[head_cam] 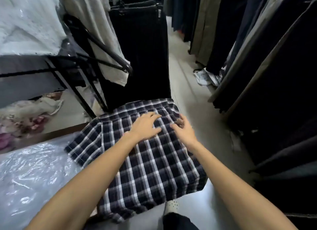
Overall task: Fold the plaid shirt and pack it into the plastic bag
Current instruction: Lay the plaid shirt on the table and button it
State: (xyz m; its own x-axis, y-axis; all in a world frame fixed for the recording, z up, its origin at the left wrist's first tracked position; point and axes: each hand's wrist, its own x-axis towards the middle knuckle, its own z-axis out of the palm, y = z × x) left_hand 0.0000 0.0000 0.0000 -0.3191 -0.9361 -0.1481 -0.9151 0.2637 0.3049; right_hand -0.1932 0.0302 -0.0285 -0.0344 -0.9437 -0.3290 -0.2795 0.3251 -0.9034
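Plaid shirt (151,162), dark navy w/ white checks, spread flat in centre of view, partly folded, one sleeve sticking out to the left; near hem hanging over the front edge of whatever supports it; support itself hidden. Left hand (145,126) palm-down on upper part of shirt, fingers spread wide, flat on cloth, gripping nothing. Right hand (184,128) just beside it at shirt's right edge, fingers loosely curled, tips at the fabric fold; can't tell if pinching cloth or just touching. Clear plastic bags (32,174), crinkled, piled at lower left, touching the sleeve side. Dark garments (142,54) hanging beyond shirt; more hanging clothes (267,61) along right; pale floor (187,85) between.
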